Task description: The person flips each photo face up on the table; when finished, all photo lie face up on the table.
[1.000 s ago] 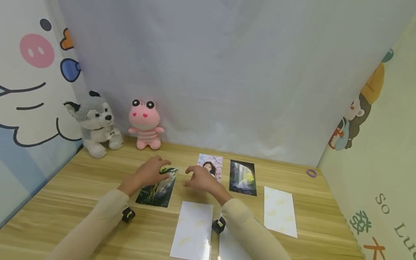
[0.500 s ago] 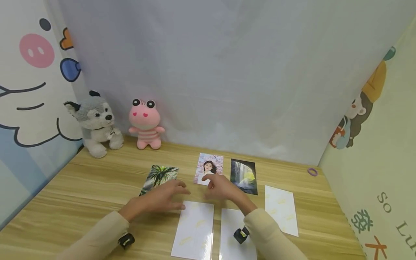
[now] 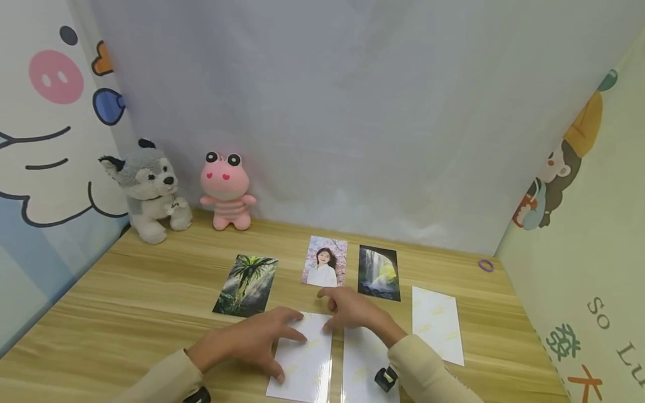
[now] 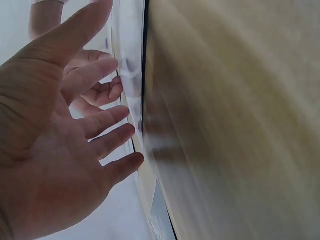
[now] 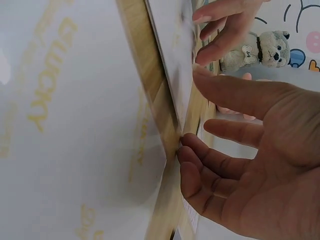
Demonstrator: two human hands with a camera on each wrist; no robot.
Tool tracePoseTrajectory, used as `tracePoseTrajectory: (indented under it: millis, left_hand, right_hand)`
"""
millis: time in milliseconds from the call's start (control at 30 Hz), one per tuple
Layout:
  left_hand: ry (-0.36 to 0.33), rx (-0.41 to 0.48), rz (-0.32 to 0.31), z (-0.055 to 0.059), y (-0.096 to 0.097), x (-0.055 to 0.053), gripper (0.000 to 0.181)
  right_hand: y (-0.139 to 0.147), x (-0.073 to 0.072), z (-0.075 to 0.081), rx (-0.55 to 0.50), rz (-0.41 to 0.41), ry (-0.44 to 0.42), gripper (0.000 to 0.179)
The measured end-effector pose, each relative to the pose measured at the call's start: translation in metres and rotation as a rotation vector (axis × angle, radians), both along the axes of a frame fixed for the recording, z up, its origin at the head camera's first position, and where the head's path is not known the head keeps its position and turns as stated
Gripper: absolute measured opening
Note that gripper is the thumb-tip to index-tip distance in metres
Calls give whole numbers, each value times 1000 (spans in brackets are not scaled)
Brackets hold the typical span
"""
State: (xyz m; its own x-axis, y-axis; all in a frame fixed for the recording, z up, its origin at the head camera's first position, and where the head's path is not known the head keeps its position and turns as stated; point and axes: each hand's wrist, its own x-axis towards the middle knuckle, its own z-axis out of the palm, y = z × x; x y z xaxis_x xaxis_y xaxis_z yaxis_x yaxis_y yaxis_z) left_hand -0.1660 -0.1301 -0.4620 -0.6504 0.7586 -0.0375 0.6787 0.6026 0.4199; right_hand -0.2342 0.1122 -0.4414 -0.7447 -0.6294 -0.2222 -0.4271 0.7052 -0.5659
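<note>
The white card [image 3: 309, 364] lies on the worktop [image 3: 166, 291], bottom centre of the head view. Sound handling would call for even contact at its edges only, avoiding smears or bends. Left hand [image 3: 257, 338]: fingers spread over its left side. Right hand [image 3: 353, 310]: fingers loosely curled near its upper right corner. Neither visibly grips; contact uncertain.

Cartoon-printed walls [image 3: 45, 140] at the frame's left and right edges, a pale curtain [image 3: 332, 112] across the top, a plush dog [image 3: 148, 193] and pink toy [image 3: 227, 187] at left: a playroom-like corner, home or studio I cannot tell.
</note>
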Motion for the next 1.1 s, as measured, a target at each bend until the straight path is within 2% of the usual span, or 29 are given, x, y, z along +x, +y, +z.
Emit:
tracePoseTrajectory:
  millis: [300,400,900,1100]
  left_hand:
    - [25,-84,-2,1,1,10,93]
    - [44,-94,1,1,2,10,94]
    - [-16,-139,58,2,8,13,95]
    - [-20,-142,60,4,9,14,95]
  right_hand:
    - [1,2,-1,20,12,42,64]
    - [0,2,0,37,5,61,60]
    - [-5,4,3,94,-34,35,59]
    - [-8,3,4,54,-41,35,56]
